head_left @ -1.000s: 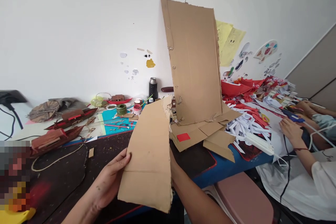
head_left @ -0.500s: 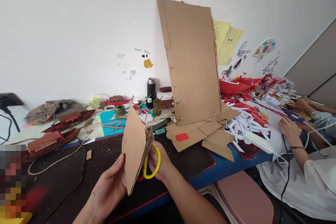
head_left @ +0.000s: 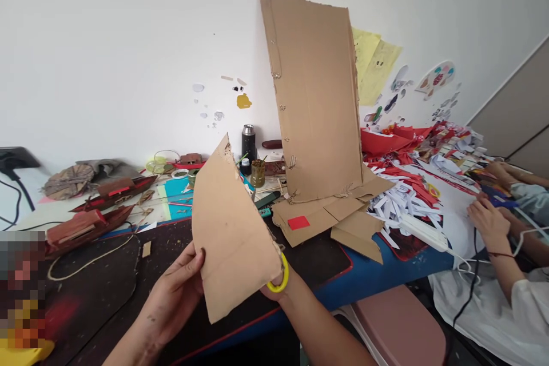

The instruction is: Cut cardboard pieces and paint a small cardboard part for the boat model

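Note:
My left hand point(head_left: 174, 291) grips the lower left edge of a torn brown cardboard piece point(head_left: 229, 234), held up over the dark table mat. My right hand point(head_left: 274, 291) is mostly hidden behind the cardboard; only a yellow scissors handle point(head_left: 279, 280) shows at its lower right edge, with the hand closed on it. The scissor blades are out of sight behind the sheet.
A tall cardboard sheet point(head_left: 315, 94) leans against the wall over flat cardboard scraps point(head_left: 338, 217). Model boats point(head_left: 98, 206), paint jars and a black flask point(head_left: 247, 142) crowd the back left. Red and white paper cuttings point(head_left: 407, 189) lie right, where another person's hands point(head_left: 486, 220) work. A pink stool point(head_left: 394, 326) stands below.
The cardboard piece has turned from edge-on to face me and risen slightly, now covering most of my right hand and the scissors. The other person's hands shifted a little right.

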Tool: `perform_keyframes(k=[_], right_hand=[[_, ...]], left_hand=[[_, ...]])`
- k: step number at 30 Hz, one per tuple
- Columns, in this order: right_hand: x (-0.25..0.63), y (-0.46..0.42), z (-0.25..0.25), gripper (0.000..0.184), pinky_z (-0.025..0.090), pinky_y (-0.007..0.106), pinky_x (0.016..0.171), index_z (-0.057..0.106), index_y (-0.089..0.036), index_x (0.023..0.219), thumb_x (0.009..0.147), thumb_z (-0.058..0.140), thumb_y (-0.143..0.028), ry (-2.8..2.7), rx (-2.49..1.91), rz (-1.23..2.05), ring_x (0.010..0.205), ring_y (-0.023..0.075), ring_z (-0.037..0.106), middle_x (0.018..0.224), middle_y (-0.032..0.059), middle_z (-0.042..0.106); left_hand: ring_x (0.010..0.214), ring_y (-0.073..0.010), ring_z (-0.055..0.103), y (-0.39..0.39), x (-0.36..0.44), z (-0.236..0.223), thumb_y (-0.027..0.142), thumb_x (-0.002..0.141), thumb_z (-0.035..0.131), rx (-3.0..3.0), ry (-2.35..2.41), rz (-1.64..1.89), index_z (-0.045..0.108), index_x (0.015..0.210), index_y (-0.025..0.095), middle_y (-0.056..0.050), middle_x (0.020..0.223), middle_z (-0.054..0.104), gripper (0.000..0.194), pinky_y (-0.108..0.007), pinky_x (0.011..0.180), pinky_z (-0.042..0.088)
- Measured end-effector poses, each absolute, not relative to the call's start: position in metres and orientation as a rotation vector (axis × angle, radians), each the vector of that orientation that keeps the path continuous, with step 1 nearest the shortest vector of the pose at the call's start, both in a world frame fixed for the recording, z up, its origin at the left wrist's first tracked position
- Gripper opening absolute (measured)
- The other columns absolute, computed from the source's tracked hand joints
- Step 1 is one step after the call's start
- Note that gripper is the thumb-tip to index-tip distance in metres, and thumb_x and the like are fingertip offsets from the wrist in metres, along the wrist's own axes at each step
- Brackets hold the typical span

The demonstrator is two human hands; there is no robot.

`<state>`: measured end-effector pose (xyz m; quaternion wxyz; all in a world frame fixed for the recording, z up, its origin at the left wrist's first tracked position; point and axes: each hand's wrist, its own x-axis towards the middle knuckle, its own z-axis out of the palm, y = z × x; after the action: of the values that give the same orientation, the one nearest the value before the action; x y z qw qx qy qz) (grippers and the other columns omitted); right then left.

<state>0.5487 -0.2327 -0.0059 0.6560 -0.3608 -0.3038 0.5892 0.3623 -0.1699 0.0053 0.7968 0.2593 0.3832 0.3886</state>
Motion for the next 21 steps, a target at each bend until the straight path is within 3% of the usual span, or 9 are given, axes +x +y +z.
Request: perform_keyframes(k=[3, 5, 8, 11, 16, 18, 21], right_hand=[[0.555, -0.235, -0.002, 0.063, 0.063, 0.05, 0.092, 0.084, -0.026, 0.106, 0.067, 0.098, -0.073, -0.61, -0.766, 1.349, 0.114, 0.039, 0.078, 0.113, 0.0125, 0.086], [0.56, -0.233, -0.004, 0.064, 0.062, 0.047, 0.091, 0.083, -0.025, 0.111, 0.075, 0.093, -0.077, -0.593, -0.754, 1.303, 0.112, 0.0372, 0.078, 0.113, 0.0124, 0.086], [0.573, -0.231, -0.014, 0.076, 0.06, 0.04, 0.081, 0.082, -0.021, 0.115, 0.084, 0.078, -0.09, -0.608, -0.812, 1.24, 0.09, 0.0289, 0.079, 0.098, 0.0104, 0.084], [0.585, -0.231, -0.022, 0.081, 0.056, 0.034, 0.068, 0.08, -0.017, 0.119, 0.088, 0.072, -0.092, -0.734, -0.927, 1.187, 0.064, 0.0201, 0.072, 0.082, 0.0062, 0.078], [0.589, -0.229, -0.026, 0.076, 0.052, 0.029, 0.055, 0.078, -0.015, 0.124, 0.091, 0.075, -0.084, -0.932, -1.107, 1.059, 0.056, 0.0164, 0.065, 0.079, 0.0015, 0.069], [0.585, -0.227, -0.028, 0.07, 0.048, 0.028, 0.052, 0.079, -0.018, 0.125, 0.093, 0.076, -0.08, -0.983, -1.191, 0.999, 0.054, 0.0153, 0.06, 0.076, -0.0012, 0.065], [0.577, -0.224, -0.029, 0.051, 0.047, 0.029, 0.057, 0.082, -0.022, 0.123, 0.099, 0.077, -0.067, -1.103, -1.332, 0.836, 0.058, 0.0168, 0.06, 0.074, -0.0005, 0.066]], left_hand=[[0.128, -0.0434, 0.077, -0.159, 0.355, 0.007, 0.04, 0.065, 0.105, 0.702, 0.845, 0.874, 0.081, 0.129, 0.025, -0.013, 0.134, 0.084, 0.07, -0.048, 0.101, 0.068], [0.127, -0.0431, 0.076, -0.151, 0.345, 0.011, 0.044, 0.063, 0.105, 0.793, 0.886, 0.931, 0.082, 0.125, 0.025, -0.012, 0.134, 0.084, 0.068, -0.045, 0.097, 0.069], [0.119, -0.0403, 0.078, -0.143, 0.326, 0.022, 0.05, 0.061, 0.105, 0.937, 0.964, 1.035, 0.08, 0.125, 0.027, -0.009, 0.13, 0.085, 0.072, -0.037, 0.086, 0.069], [0.105, -0.0339, 0.078, -0.144, 0.311, 0.038, 0.065, 0.067, 0.1, 1.193, 1.088, 1.029, 0.078, 0.12, 0.027, -0.007, 0.124, 0.085, 0.069, -0.031, 0.074, 0.065], [0.093, -0.0301, 0.076, -0.15, 0.304, 0.061, 0.091, 0.062, 0.087, 1.532, 1.286, 1.058, 0.075, 0.108, 0.026, -0.006, 0.105, 0.084, 0.08, -0.028, 0.07, 0.061], [0.086, -0.0292, 0.076, -0.152, 0.305, 0.062, 0.094, 0.064, 0.081, 1.629, 1.35, 1.098, 0.074, 0.105, 0.026, -0.005, 0.093, 0.081, 0.079, -0.029, 0.066, 0.059], [0.075, -0.0256, 0.073, -0.156, 0.306, 0.06, 0.083, 0.077, 0.073, 1.839, 1.39, 1.101, 0.072, 0.099, 0.027, -0.002, 0.083, 0.078, 0.06, -0.028, 0.059, 0.053]])
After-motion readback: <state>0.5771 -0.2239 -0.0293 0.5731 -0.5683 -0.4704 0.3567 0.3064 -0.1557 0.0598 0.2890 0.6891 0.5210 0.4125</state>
